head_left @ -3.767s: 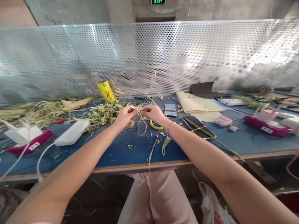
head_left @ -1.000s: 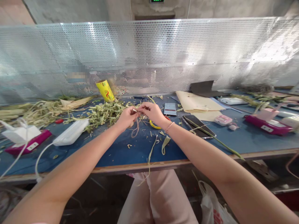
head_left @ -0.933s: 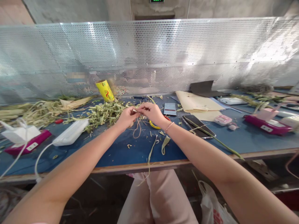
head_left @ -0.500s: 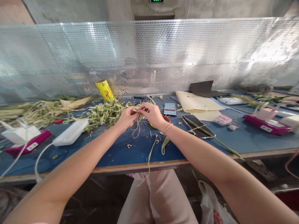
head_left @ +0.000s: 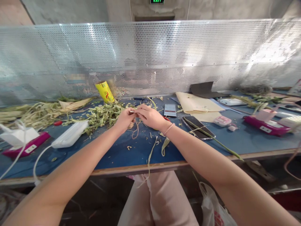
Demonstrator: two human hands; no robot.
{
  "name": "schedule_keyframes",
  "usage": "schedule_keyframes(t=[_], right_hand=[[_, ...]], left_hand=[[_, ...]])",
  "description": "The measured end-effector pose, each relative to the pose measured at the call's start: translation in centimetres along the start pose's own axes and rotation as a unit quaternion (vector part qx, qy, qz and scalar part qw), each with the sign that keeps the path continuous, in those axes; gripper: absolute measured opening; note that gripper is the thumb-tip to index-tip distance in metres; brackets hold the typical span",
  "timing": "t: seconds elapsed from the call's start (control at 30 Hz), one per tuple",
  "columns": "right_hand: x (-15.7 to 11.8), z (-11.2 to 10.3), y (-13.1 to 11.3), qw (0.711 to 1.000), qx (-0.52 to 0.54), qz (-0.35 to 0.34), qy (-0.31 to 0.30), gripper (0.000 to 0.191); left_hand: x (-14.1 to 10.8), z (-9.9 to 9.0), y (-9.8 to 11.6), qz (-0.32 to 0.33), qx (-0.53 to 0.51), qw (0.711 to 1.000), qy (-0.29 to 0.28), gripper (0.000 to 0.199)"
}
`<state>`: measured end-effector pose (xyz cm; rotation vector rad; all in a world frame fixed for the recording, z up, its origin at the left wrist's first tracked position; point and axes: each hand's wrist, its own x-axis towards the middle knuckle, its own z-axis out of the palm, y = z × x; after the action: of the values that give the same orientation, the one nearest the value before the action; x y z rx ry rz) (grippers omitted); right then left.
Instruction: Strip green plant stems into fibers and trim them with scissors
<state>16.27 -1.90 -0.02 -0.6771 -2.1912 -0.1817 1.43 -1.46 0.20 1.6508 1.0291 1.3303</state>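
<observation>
Over the middle of the table, my left hand (head_left: 125, 120) and my right hand (head_left: 148, 116) meet, fingertips pinched together. A thin brownish string (head_left: 135, 134) hangs from between them in a loose loop above the blue tabletop. Something small and pale shows at the fingertips, too small to name. Behind my left hand lies a heap of shredded dry green plant strips (head_left: 101, 116). A red, curved edge (head_left: 166, 119) peeks out behind my right wrist, mostly hidden. Below the right wrist are a curled dry strip (head_left: 165, 147) and a long one (head_left: 150, 153) hanging over the table edge.
A yellow tube (head_left: 105, 92) leans at the back by the perforated metal screen (head_left: 155, 47). To the left are a white power bank (head_left: 70, 134) and a magenta power strip (head_left: 27, 145). Rightward lie a phone (head_left: 198, 127), brown paper (head_left: 199, 103) and another magenta strip (head_left: 265, 126).
My right fingers have closed further over the left fingertips, and both hands have shifted slightly left in view. The string still hangs below them.
</observation>
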Motion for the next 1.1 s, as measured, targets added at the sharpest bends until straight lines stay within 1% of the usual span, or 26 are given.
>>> schedule_keyframes(t=[0.13, 0.3, 0.43, 0.53, 0.6, 0.67, 0.73, 0.83, 0.93, 1.1], right_hand=[[0.0, 0.0, 0.4, 0.998, 0.053, -0.022, 0.020, 0.027], [-0.1, 0.2, 0.7, 0.993, 0.111, -0.019, 0.026, 0.023], [-0.2, -0.2, 0.3, 0.992, 0.121, -0.025, 0.019, 0.031], [-0.1, -0.3, -0.4, 0.991, 0.131, -0.024, 0.028, 0.027], [0.1, 0.0, -0.7, 0.991, 0.127, -0.001, 0.046, 0.024], [0.3, 0.4, -0.7, 0.990, 0.115, 0.044, 0.069, 0.019], [0.4, 0.8, -0.6, 0.990, 0.108, 0.060, 0.068, 0.017], [0.5, 1.0, 0.1, 0.991, 0.117, 0.039, 0.053, 0.023], [0.4, 0.9, 0.6, 0.992, 0.115, 0.009, 0.048, 0.031], [0.3, 0.7, 1.1, 0.993, 0.110, 0.001, 0.048, 0.033]], left_hand=[[0.1, 0.0, -0.1, -0.001, -0.006, 1.000, 0.001, 0.011], [0.0, 0.0, 0.0, -0.007, -0.002, 1.000, 0.005, 0.014], [-0.1, -0.1, 0.1, 0.001, -0.007, 1.000, 0.006, 0.017], [-0.2, -0.1, 0.1, 0.010, 0.005, 1.000, 0.013, 0.015], [-0.3, 0.0, 0.2, 0.014, 0.010, 1.000, 0.018, 0.013], [-0.3, 0.1, 0.2, 0.014, 0.011, 1.000, 0.024, 0.013], [-0.3, 0.1, 0.2, 0.009, 0.014, 0.999, 0.035, 0.011], [-0.2, 0.0, 0.1, 0.000, 0.031, 0.998, 0.045, 0.011], [0.0, -0.1, -0.1, -0.001, 0.039, 0.999, 0.038, 0.012], [0.2, -0.2, -0.5, -0.004, 0.031, 0.999, 0.018, 0.011]])
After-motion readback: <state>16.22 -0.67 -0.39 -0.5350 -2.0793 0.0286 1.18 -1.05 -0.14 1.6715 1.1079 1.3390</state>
